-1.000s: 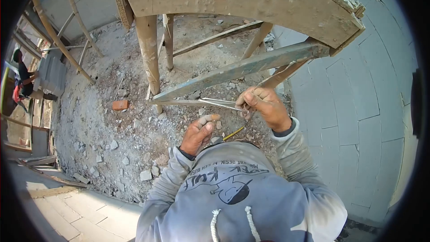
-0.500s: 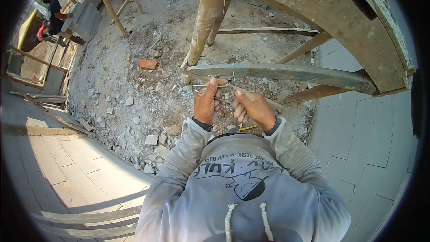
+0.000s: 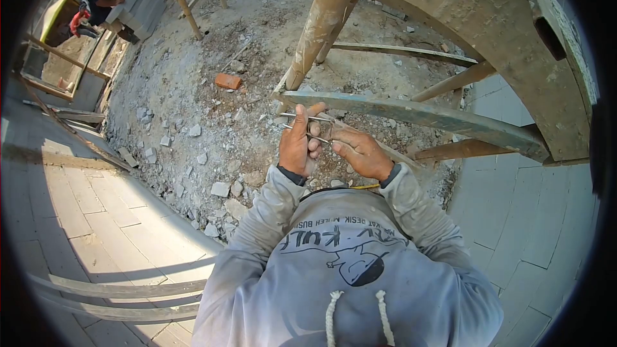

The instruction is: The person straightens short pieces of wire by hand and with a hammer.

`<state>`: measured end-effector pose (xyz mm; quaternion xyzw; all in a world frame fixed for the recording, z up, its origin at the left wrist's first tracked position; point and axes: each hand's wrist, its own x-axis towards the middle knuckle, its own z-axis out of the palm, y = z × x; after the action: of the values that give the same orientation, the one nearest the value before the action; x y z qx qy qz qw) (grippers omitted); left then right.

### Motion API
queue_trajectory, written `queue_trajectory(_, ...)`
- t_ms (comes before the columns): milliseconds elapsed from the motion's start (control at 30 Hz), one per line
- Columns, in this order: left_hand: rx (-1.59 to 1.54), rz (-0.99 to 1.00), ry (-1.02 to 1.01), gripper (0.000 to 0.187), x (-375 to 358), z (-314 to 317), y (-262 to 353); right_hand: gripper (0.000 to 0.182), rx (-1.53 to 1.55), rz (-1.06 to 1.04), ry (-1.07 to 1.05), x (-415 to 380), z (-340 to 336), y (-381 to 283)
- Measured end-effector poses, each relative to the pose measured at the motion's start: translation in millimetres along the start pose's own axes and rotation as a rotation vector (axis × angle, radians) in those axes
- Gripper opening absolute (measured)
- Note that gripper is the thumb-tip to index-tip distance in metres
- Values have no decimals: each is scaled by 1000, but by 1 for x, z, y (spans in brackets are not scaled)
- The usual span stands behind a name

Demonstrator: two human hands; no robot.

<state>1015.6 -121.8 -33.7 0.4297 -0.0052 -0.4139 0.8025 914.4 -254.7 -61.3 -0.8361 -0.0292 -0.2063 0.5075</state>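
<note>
Thin bent metal rods (image 3: 313, 117) are pinched between the thumb and fingers of my left hand (image 3: 297, 144), in front of my chest. Close beside it on the right, my right hand (image 3: 365, 153) is closed, its fingertips at the ends of the rods. A wooden plank (image 3: 398, 110) runs just beyond both hands, meeting an upright pole (image 3: 321, 26) on the left. Between my wrists, a piece of yellow (image 3: 365, 187) shows at the front of the grey sweatshirt (image 3: 360, 244).
An orange brick (image 3: 228, 81) and broken stones (image 3: 220, 189) lie on rubble ground. A curved board (image 3: 475, 19) on slanted poles rises at the upper right. Block walls (image 3: 514, 218) stand on both sides. Two people (image 3: 99, 3) are at the far upper left.
The view has shifted, so the surroundings sit further right. My right thumb has lowered and my right hand has turned, with its fingers at the rods. My left hand still holds them.
</note>
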Motion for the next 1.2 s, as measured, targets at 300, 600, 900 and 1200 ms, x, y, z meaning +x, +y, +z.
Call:
queue_trajectory(300, -1, -29, 26, 56, -1, -6, 0, 18, 201, 521, 31, 6, 7, -18)
queue_trajectory(600, -12, -17, 17, 56, -4, -15, -6, 12, -217, 300, 66, 12, 6, -21)
queue_trajectory(900, 33, 105, 91, 55, -6, -15, -17, 14, -240, 335, 129, 7, 13, -15)
queue_trajectory(1200, 146, -18, 73, 48, -17, -8, -15, 19, -451, 428, 131, 18, 0, 30)
